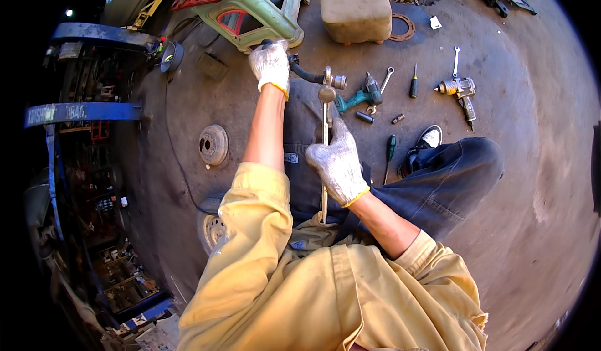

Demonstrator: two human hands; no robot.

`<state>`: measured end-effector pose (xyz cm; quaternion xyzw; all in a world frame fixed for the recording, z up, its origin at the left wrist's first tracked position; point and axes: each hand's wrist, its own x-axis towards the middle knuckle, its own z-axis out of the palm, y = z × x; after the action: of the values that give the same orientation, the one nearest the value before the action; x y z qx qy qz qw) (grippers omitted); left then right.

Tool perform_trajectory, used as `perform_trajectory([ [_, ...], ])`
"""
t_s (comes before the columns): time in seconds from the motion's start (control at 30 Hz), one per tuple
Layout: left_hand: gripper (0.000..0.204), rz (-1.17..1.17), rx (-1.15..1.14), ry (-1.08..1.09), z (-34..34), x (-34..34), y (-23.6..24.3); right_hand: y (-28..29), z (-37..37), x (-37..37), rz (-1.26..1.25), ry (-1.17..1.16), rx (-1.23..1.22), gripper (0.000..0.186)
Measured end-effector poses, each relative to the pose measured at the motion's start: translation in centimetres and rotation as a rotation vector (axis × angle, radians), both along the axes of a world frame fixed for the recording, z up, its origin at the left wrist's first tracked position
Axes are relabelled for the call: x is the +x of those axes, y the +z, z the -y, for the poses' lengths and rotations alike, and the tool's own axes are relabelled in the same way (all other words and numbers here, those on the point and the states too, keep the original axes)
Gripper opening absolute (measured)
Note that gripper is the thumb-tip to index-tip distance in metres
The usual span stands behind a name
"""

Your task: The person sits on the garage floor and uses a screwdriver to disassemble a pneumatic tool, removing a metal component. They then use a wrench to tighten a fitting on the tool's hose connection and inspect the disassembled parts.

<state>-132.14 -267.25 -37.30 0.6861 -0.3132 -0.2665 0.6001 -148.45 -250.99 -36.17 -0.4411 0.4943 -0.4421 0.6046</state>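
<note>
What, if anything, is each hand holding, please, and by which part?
Right hand: the long metal tool, by its shaft. Left hand: the dark curved part, near its left end.

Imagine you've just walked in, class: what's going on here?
Someone in tan workwear has both gloved hands busy. The left hand grips a dark curved metal part; the right hand holds a long metal bar. Ahead and to the right, a teal power tool and a black-handled screwdriver lie on the floor.
</note>
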Motion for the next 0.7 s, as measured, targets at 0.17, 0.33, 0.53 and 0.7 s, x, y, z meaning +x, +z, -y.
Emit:
perform_trajectory([
  [0.17,0.028,0.406,0.188,-0.051,1.6,2.6,-2.2,-0.2,0.0,-0.1,-0.103,0.025,-0.045,0.026],
  [0.33,0.013,0.437,0.064,-0.048,2.9,2.8,-3.3,-0.8,0.5,-0.7,-0.157,0.063,-0.049,0.037],
  [0.53,0.034,0.330,0.203,-0.065,1.8,2.2,-2.2,0.5,1.4,-2.1,-0.491,0.177,-0.097,0.041],
  [0.7,0.027,0.471,0.243,-0.031,1.8,0.9,-1.9,0.9,1.9,-3.3,-0.715,0.207,-0.217,0.032],
])
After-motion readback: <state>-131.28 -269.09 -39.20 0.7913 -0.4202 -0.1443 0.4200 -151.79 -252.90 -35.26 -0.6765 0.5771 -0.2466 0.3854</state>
